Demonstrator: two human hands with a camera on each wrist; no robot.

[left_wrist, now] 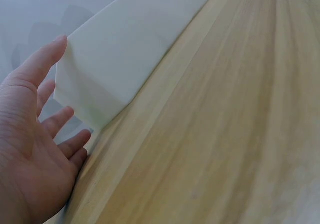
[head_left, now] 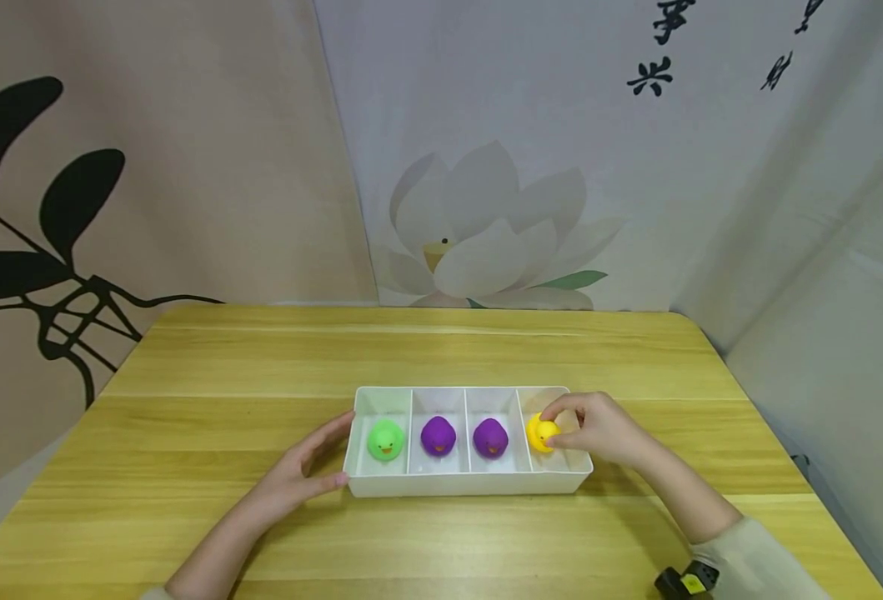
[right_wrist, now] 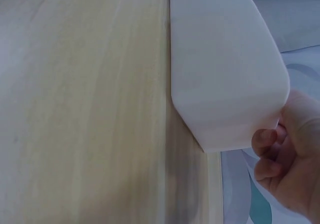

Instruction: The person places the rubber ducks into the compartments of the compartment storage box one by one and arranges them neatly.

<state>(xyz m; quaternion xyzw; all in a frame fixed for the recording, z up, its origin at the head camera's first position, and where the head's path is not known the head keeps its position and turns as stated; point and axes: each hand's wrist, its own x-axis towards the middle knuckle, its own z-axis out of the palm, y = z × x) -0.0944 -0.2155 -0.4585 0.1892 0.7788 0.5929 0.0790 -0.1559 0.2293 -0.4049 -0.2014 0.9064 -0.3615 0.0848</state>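
Observation:
A white tray point(head_left: 471, 486) with a row of compartments stands on the wooden table. From left to right its compartments hold a green toy duck point(head_left: 385, 440), a purple toy duck point(head_left: 438, 437), another purple toy duck point(head_left: 490, 438) and a yellow toy duck point(head_left: 539, 433). My right hand point(head_left: 602, 427) reaches over the tray's right end and pinches the yellow duck between thumb and fingers. At the left end, my left hand point(head_left: 298, 471) rests against the tray with thumb and fingers spread. The right wrist view hides the ducks behind the tray wall point(right_wrist: 225, 59).
The wooden table point(head_left: 411, 550) reaches back to a pale curtain point(head_left: 246, 167) printed with leaves, a lotus and dark characters. A dark band with a yellow patch point(head_left: 689, 581) sits on the right sleeve.

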